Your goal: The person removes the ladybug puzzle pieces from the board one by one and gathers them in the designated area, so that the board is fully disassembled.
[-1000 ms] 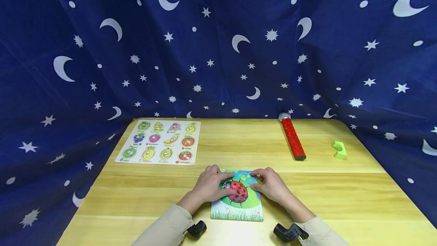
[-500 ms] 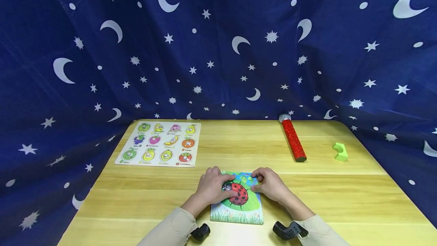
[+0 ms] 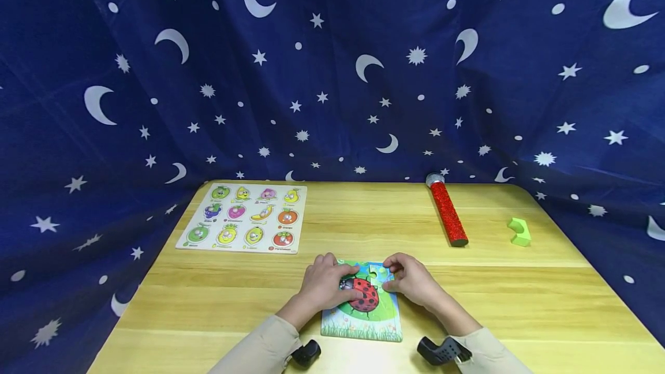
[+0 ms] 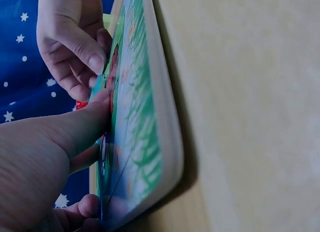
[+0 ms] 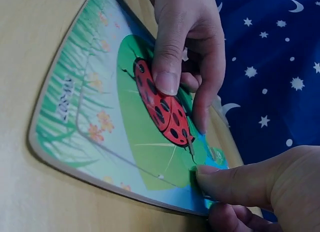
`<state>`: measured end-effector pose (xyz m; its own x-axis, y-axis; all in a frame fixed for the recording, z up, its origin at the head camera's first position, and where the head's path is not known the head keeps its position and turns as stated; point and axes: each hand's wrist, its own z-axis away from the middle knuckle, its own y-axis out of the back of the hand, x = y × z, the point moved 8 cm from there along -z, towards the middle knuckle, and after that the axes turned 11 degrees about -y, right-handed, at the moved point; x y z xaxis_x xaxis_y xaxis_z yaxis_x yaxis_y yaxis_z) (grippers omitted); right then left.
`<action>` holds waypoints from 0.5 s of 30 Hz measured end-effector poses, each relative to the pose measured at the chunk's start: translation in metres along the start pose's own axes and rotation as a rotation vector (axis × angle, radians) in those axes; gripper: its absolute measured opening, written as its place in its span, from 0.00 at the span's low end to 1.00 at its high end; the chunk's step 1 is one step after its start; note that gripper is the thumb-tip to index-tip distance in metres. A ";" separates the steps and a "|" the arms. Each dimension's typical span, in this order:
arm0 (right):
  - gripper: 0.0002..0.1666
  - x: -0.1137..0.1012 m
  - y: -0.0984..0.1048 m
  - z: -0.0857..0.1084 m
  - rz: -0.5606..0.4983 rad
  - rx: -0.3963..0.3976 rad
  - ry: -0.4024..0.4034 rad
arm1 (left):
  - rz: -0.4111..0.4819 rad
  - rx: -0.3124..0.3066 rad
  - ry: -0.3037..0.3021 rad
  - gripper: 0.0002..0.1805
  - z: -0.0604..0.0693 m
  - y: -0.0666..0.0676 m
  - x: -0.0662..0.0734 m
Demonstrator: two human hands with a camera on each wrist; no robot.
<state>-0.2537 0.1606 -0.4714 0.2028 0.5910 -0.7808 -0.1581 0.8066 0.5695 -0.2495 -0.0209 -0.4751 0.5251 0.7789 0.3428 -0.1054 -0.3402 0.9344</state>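
A ladybug jigsaw board (image 3: 358,328) lies flat on the table. My left hand (image 3: 323,283) rests on its upper left part, the thumb pressing on the red ladybug (image 5: 160,109). At the upper right corner my right hand (image 3: 414,283) pinches a blue-green corner piece (image 3: 381,275) between thumb and fingers. A seam and a small round notch show along that piece's left side in the head view. In the right wrist view the right thumb (image 5: 235,184) lies on the board's edge area, and the fingers below it are partly hidden.
A fruit picture board (image 3: 241,218) lies at the back left of the table (image 3: 234,299). At the back right are a red glittery microphone (image 3: 448,212) and a light green notched block (image 3: 520,232). A blue star-and-moon cloth (image 3: 332,74) hangs behind the table.
The corner piece at my right fingers has shifted slightly, and its seam and notch show more clearly. Earlier my left thumb slid a little to the right over the ladybug.
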 end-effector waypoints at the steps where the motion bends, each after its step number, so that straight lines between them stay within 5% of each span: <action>1: 0.24 0.001 0.000 -0.001 -0.012 -0.009 -0.003 | 0.000 0.002 0.000 0.32 0.000 0.000 0.000; 7: 0.27 -0.001 -0.002 -0.003 -0.039 -0.058 0.030 | 0.000 0.011 0.000 0.32 0.000 0.002 0.000; 15: 0.33 -0.010 -0.007 -0.003 0.083 -0.146 0.124 | -0.007 0.004 -0.002 0.32 0.001 0.001 0.001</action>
<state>-0.2575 0.1485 -0.4684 0.0643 0.6424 -0.7637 -0.3091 0.7404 0.5968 -0.2486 -0.0210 -0.4743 0.5275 0.7801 0.3364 -0.0983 -0.3373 0.9363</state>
